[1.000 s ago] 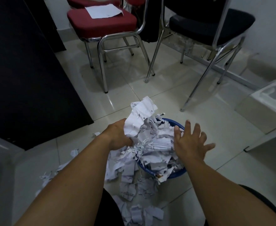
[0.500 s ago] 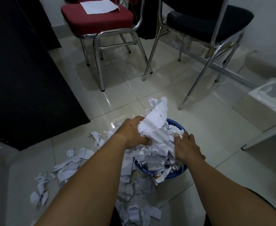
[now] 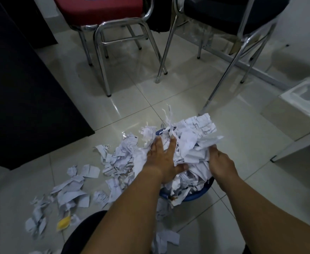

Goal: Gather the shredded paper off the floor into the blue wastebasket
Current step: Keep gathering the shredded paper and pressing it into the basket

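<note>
The blue wastebasket [image 3: 193,196] stands on the tiled floor just in front of me, almost buried under a tall heap of shredded paper [image 3: 190,136] that spills over its rim. My left hand [image 3: 164,158] lies flat on the heap with its fingers spread, pressing down. At the heap's right side, my right hand [image 3: 222,164] has its fingers curled into a bunch of the shreds. More loose shredded paper [image 3: 72,189] is scattered over the floor to the left of the basket, and a few pieces [image 3: 167,239] lie near my legs.
A red chair [image 3: 103,11] and a black chair [image 3: 233,11] with chrome legs stand behind the basket. A dark cabinet [image 3: 22,88] fills the left side. A white box [image 3: 304,101] sits at the right. A yellow scrap [image 3: 63,225] lies among the left shreds.
My left hand has let go of its raised bunch and now lies flat on the heap. My right hand has shifted to the heap's right side and closed on shreds.
</note>
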